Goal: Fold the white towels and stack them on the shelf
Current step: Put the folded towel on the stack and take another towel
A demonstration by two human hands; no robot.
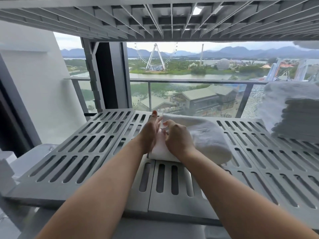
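Note:
A folded white towel (205,137) lies on the grey slotted shelf (82,152), near its middle. My left hand (149,133) rests flat against the towel's left side, fingers stretched toward the far edge. My right hand (177,138) sits on top of the towel with its fingers curled, pinching a fold of the cloth at the left end. Both forearms reach in from the bottom of the view. A stack of folded white towels (293,109) stands on the same shelf at the far right.
Another slotted shelf (155,19) hangs close overhead. Behind the shelf are a dark window frame (110,75) and a glass balcony railing (189,81) with an outdoor view. A white wall (34,83) stands at the left. The shelf's left half is bare.

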